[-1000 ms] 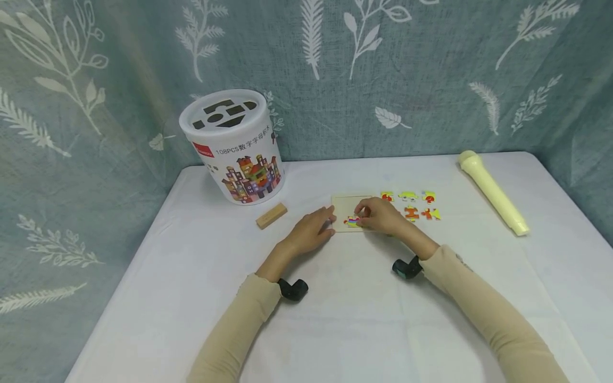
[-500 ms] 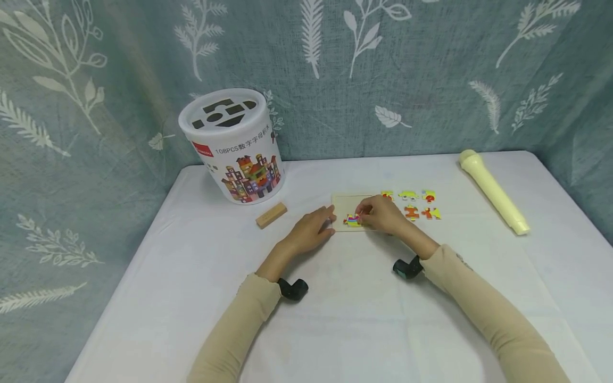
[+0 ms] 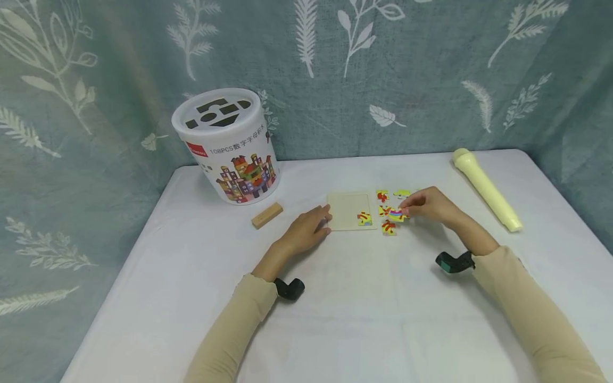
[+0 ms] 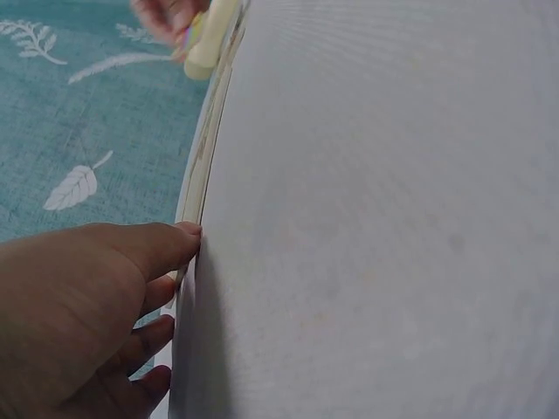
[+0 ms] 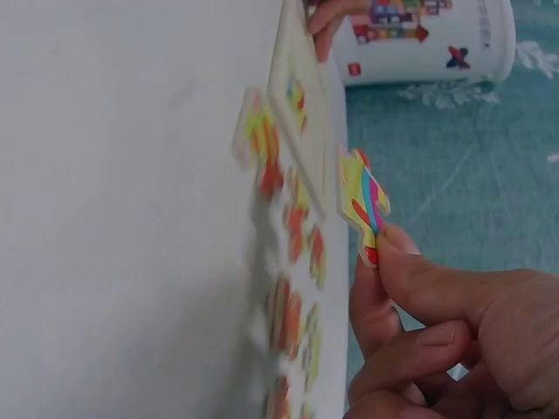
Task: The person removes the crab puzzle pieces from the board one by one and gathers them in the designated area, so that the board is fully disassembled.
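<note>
My right hand (image 3: pixel 433 206) pinches a jigsaw piece (image 5: pixel 361 202) between thumb and fingers. That piece is yellow with pink and blue stripes, held up to the right of the shallow wooden puzzle board (image 3: pixel 342 211). My left hand (image 3: pixel 306 231) rests at the board's left edge. In the left wrist view its thumb (image 4: pixel 170 247) touches that edge, with the other fingers loosely bent. One piece (image 3: pixel 364 218) lies in the board's lower right corner. Several other pieces, such as a red and yellow one (image 3: pixel 389 228), lie right of the board, some hidden behind my right hand.
A wooden block (image 3: pixel 267 215) lies left of the board. Behind it stands a white tub (image 3: pixel 230 149) with shaped holes in its lid. A pale yellow microphone-shaped stick (image 3: pixel 486 189) lies at the right. The patterned curtain (image 3: pixel 335 106) hangs behind the white table (image 3: pixel 335 319).
My right hand has moved right, off the board, carrying the striped piece with it. The piece in the board's corner is now uncovered. My left hand stays at the board's edge.
</note>
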A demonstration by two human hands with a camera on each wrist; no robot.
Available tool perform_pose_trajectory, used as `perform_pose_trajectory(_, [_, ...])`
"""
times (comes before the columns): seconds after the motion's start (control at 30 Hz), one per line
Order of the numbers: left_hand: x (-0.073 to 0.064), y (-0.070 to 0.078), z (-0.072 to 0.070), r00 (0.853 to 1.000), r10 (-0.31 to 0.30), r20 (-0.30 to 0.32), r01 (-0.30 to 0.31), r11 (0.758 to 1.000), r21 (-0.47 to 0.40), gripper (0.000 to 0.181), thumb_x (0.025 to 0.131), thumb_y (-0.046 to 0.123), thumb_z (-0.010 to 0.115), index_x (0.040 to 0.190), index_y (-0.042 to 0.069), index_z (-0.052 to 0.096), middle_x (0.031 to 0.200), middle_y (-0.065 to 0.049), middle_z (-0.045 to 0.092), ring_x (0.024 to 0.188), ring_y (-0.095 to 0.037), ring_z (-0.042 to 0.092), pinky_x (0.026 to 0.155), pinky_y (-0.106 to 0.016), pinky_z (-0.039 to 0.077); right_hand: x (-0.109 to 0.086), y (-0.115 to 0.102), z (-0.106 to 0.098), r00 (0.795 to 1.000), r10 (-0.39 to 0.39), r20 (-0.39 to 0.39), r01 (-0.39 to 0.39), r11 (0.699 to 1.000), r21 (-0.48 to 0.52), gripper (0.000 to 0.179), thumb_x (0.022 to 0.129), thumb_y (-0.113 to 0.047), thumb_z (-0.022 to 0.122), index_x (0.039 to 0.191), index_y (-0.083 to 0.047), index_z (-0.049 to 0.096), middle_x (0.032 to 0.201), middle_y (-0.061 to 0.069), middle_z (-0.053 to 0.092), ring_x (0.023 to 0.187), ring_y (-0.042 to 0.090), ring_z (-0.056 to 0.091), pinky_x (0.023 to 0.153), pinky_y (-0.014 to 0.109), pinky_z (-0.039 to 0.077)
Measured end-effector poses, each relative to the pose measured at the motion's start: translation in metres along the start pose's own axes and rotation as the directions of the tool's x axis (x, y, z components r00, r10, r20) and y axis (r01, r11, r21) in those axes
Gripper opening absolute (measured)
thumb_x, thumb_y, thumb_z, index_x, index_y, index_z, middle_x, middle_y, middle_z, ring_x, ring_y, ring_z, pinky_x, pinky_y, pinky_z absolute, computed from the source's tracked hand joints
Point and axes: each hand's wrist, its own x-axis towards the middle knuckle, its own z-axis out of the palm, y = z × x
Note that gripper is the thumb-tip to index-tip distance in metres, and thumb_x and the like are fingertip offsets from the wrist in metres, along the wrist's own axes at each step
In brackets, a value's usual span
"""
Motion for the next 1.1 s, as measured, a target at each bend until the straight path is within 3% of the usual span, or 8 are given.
perform_pose_trajectory(0.2, [0.000, 0.000, -0.003, 1.000, 0.008, 0.001, -0.008, 1.000, -0.005, 0.047, 0.092, 0.016, 0.055, 0.133, -0.001, 0.042, 0.132, -0.015, 0.052, 0.133, -0.032, 0.035, 0.110, -0.043, 0.028, -0.017, 0.018, -0.005, 0.999, 0.018, 0.033, -0.017, 0.999, -0.034, 0.022, 0.087, -0.010, 0.061, 0.101, 0.005, 0.068, 0.103, 0.016, 0.068, 0.088, 0.007, 0.055, 0.073, 0.020, 0.044])
perform_pose_trajectory(0.4, [0.000, 0.000, -0.002, 1.000, 0.008, 0.004, -0.008, 1.000, -0.002, 0.050, 0.092, 0.015, 0.055, 0.136, -0.003, 0.039, 0.129, -0.013, 0.055, 0.133, -0.032, 0.036, 0.110, -0.042, 0.027, -0.020, 0.026, -0.001, 0.999, 0.002, 0.040, 0.000, 0.999, -0.042, 0.018, 0.085, -0.006, 0.062, 0.098, 0.005, 0.069, 0.103, 0.019, 0.068, 0.086, 0.005, 0.054, 0.072, 0.017, 0.043])
perform_pose_trajectory(0.73, [-0.001, 0.000, -0.003, 1.000, 0.013, -0.001, -0.013, 1.000, 0.002, 0.050, 0.092, 0.016, 0.055, 0.135, -0.003, 0.039, 0.129, -0.013, 0.055, 0.133, -0.032, 0.036, 0.110, -0.043, 0.027, -0.019, 0.021, 0.002, 1.000, 0.027, 0.009, -0.026, 0.990, -0.139, 0.016, 0.084, -0.010, 0.063, 0.093, 0.000, 0.071, 0.094, 0.013, 0.069, 0.079, 0.012, 0.054, 0.068, 0.023, 0.043])
perform_pose_trajectory(0.9, [-0.002, 0.001, -0.004, 1.000, 0.003, 0.004, -0.003, 1.000, -0.003, 0.046, 0.092, 0.017, 0.055, 0.133, -0.001, 0.043, 0.134, -0.015, 0.050, 0.134, -0.031, 0.035, 0.110, -0.043, 0.027, -0.019, 0.020, 0.003, 1.000, 0.014, 0.007, -0.013, 0.988, -0.155, 0.014, 0.084, -0.010, 0.063, 0.092, -0.001, 0.071, 0.094, 0.013, 0.069, 0.079, 0.013, 0.054, 0.068, 0.024, 0.043])
perform_pose_trajectory(1.1, [-0.003, 0.002, -0.004, 1.000, 0.011, 0.007, -0.011, 1.000, -0.014, 0.051, 0.092, 0.016, 0.054, 0.136, -0.003, 0.038, 0.129, -0.013, 0.055, 0.134, -0.031, 0.035, 0.110, -0.043, 0.027, -0.016, 0.011, 0.002, 1.000, 0.006, -0.006, -0.007, 0.989, -0.150, 0.018, 0.086, -0.012, 0.060, 0.097, 0.001, 0.069, 0.083, 0.010, 0.066, 0.069, 0.013, 0.050, 0.059, 0.025, 0.041])
